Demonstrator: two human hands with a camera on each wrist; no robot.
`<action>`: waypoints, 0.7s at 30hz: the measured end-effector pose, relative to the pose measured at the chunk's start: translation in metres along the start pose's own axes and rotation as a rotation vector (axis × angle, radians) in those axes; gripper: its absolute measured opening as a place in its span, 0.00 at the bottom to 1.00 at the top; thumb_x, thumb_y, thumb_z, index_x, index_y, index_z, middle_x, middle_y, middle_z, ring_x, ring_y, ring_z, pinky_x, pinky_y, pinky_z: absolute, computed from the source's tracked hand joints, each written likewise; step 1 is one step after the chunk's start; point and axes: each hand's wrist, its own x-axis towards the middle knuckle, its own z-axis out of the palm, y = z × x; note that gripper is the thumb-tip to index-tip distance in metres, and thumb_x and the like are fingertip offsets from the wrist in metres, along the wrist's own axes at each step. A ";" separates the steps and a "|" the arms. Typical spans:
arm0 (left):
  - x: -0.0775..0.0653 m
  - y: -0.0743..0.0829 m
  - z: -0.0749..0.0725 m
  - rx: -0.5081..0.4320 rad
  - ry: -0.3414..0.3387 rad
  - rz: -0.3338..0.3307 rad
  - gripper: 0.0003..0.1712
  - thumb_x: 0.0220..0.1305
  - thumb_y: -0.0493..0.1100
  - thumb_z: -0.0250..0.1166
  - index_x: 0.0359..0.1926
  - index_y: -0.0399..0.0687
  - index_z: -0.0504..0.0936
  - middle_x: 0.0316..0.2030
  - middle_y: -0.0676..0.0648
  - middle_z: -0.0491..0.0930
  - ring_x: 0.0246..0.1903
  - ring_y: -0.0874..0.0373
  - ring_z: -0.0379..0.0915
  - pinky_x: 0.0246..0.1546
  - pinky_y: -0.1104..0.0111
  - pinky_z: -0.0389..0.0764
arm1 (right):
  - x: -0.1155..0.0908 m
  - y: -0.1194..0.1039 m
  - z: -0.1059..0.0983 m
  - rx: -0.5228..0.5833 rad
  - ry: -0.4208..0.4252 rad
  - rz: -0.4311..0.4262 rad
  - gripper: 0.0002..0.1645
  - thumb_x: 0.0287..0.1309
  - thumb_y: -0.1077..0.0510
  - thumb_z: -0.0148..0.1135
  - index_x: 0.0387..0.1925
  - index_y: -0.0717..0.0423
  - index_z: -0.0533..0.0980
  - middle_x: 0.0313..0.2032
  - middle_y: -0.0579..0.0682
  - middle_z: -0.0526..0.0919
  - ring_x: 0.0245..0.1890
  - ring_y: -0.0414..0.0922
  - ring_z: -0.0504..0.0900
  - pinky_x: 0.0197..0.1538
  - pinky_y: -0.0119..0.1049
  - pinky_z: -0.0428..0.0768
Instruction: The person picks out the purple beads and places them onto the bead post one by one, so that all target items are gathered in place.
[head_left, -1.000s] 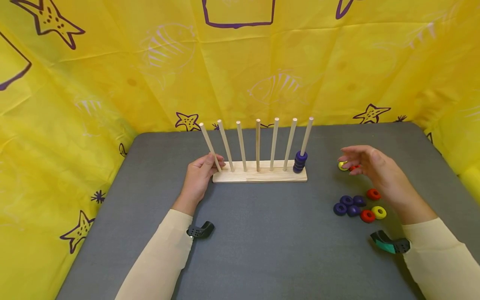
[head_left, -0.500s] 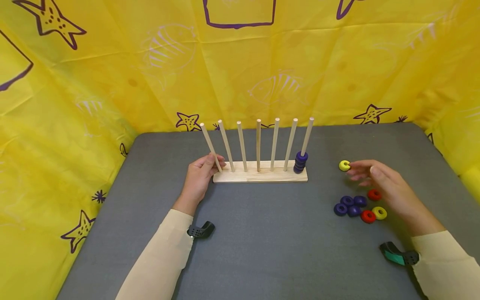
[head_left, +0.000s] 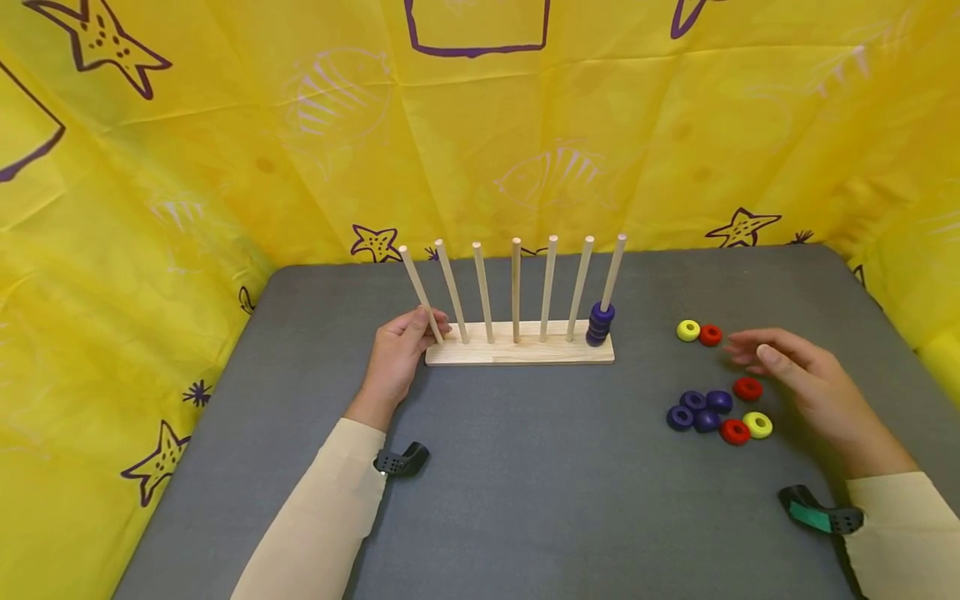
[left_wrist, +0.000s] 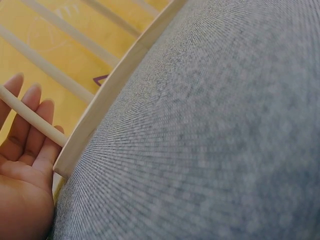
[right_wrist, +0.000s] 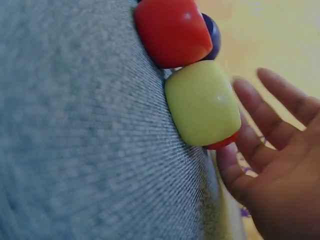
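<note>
Head view: left hand (head_left: 396, 354) around the end peg (head_left: 414, 273) of the rack (head_left: 517, 355) near the tabletop (head_left: 555, 492)'s far edge, grip unclear; right hand (head_left: 816, 382) loose-fingered, holding nothing, beside beads (head_left: 710, 336) toward the right edge, where a careless brush could scatter them

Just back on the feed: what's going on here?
A person's left hand is at the leftmost peg of a wooden stand, while the right hand, empty, is near loose blue beads, red beads and yellow beads on the table. More blue beads are stacked on the rightmost peg; the other six pegs carry none.
</note>
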 end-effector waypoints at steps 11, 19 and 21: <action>0.002 0.001 -0.002 -0.009 -0.011 0.002 0.27 0.87 0.49 0.58 0.53 0.23 0.85 0.44 0.38 0.88 0.52 0.46 0.85 0.56 0.61 0.84 | -0.006 0.010 0.002 -0.183 -0.116 0.268 0.23 0.76 0.59 0.70 0.68 0.56 0.80 0.60 0.47 0.86 0.59 0.36 0.77 0.55 0.22 0.73; 0.002 0.000 -0.002 0.005 -0.025 -0.006 0.29 0.86 0.52 0.58 0.54 0.24 0.85 0.46 0.35 0.87 0.51 0.50 0.85 0.57 0.61 0.84 | -0.008 0.012 0.002 -0.217 -0.145 0.257 0.25 0.71 0.60 0.75 0.66 0.52 0.82 0.60 0.49 0.86 0.62 0.34 0.73 0.56 0.21 0.66; 0.001 0.000 -0.002 0.005 -0.024 -0.009 0.29 0.86 0.52 0.58 0.54 0.24 0.85 0.46 0.34 0.87 0.51 0.49 0.85 0.57 0.61 0.84 | -0.008 0.012 0.002 -0.244 -0.146 0.262 0.23 0.73 0.58 0.74 0.66 0.51 0.82 0.60 0.48 0.86 0.60 0.35 0.74 0.54 0.21 0.67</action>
